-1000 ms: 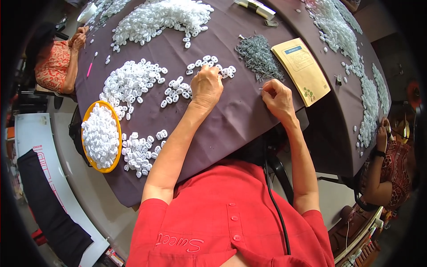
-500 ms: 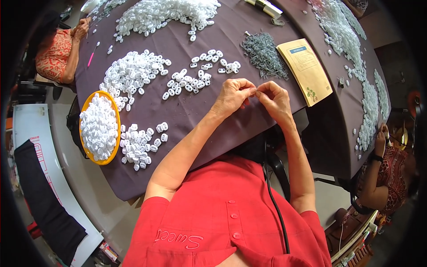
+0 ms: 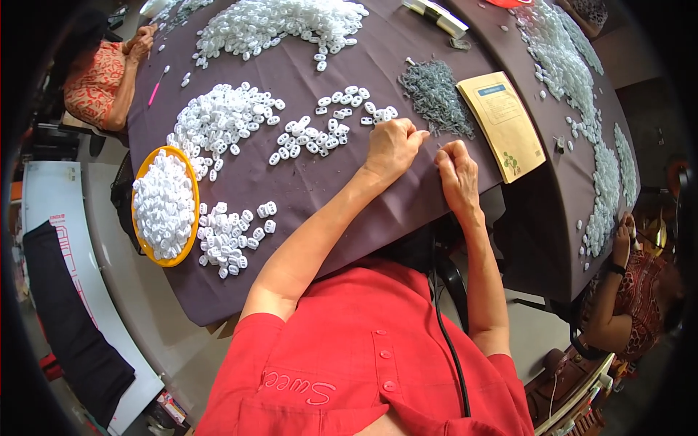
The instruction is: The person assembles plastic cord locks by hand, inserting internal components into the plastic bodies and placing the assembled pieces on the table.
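Note:
My left hand [image 3: 393,150] is closed, fingers bent and thumb pointing right, just below a loose group of white two-holed oval plastic pieces [image 3: 378,114]. A hand's width to the right, my right hand [image 3: 459,176] is closed too, thumb and forefinger pinched together. Whatever either hand grips is too small or too hidden to name. Above them lies a heap of small, slim grey pieces [image 3: 436,94]. More white oval pieces are scattered left of my hands in a looser cluster [image 3: 310,138].
A yellow-rimmed basket [image 3: 195,211] full of white pieces stands at the table's left edge, between a big pile [image 3: 229,116] and a smaller one [image 3: 225,240]. A tan paper packet [image 3: 502,127] lies at right. Other people sit at the left and right edges.
My hands were fingertip to fingertip; now they are apart. The left has turned its knuckles up by the white pieces, while the right has dropped slightly lower.

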A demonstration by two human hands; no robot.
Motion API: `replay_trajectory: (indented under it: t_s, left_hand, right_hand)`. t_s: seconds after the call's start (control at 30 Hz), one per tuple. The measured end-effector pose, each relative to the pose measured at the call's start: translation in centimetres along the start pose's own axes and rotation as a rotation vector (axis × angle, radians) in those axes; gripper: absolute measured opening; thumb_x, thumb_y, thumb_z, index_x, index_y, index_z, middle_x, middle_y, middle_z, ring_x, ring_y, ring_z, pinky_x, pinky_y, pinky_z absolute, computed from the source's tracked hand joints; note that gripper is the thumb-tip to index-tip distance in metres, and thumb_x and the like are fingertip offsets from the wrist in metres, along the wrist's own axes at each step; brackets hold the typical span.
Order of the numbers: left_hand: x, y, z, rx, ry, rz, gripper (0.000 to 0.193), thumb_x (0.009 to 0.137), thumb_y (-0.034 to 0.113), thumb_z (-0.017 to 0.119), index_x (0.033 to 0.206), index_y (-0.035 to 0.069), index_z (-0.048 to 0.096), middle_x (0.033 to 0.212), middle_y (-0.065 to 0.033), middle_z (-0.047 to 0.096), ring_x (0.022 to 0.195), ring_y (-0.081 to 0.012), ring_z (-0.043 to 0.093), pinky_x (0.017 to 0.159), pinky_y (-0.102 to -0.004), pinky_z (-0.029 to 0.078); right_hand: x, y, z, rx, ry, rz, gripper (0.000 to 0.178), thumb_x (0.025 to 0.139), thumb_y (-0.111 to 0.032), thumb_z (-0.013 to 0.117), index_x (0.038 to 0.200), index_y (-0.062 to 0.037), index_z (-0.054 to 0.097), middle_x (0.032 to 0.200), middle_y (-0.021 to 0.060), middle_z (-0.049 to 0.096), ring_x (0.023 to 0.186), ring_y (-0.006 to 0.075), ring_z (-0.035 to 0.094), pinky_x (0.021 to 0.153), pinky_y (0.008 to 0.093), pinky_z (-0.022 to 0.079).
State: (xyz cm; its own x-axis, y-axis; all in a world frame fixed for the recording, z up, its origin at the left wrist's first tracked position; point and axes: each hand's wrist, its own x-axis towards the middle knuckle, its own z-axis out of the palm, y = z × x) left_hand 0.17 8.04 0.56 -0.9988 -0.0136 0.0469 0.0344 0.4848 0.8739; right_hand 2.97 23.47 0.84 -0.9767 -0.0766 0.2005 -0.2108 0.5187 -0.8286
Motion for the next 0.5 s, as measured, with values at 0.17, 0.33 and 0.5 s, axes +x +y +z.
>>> replay_trajectory:
  t_s: [0.17,0.33,0.5]
  left_hand:
    - [-1.5,-2.4,-3.6,0.248,0.324,0.072,0.013,0.077,0.018,0.064,0.078,0.005,0.065,0.07,-0.0118,0.064,0.066,-0.0281,0.063,0.061,-0.0361,0.048]
    - [-0.3,-2.8,-5.7,0.411,0.319,0.066,0.012,0.075,0.018,0.066,0.081,0.007,0.067,0.079,-0.0102,0.064,0.073,-0.0289,0.062,0.065,-0.0383,0.049]
    - [0.2,-2.1,-4.9,0.538,0.179,-0.006,0.013,0.073,0.016,0.067,0.083,0.008,0.068,0.085,-0.0104,0.061,0.079,-0.0286,0.061,0.069,-0.0381,0.048]
  right_hand:
    - [0.0,0.7,0.0,0.026,-0.015,0.049,0.026,0.091,-0.021,0.046,0.074,-0.002,0.05,0.06,0.0039,0.052,0.053,0.0113,0.047,0.053,0.0274,0.04]
    - [0.0,0.2,0.3,0.072,-0.037,0.072,0.022,0.089,-0.018,0.049,0.075,-0.0012,0.051,0.06,0.0046,0.052,0.054,0.0121,0.047,0.053,0.0281,0.04]
    - [-0.3,0.1,0.5,0.063,-0.017,0.051,0.016,0.086,-0.013,0.054,0.076,-0.0004,0.052,0.06,0.0075,0.053,0.053,0.0153,0.048,0.053,0.0298,0.041]
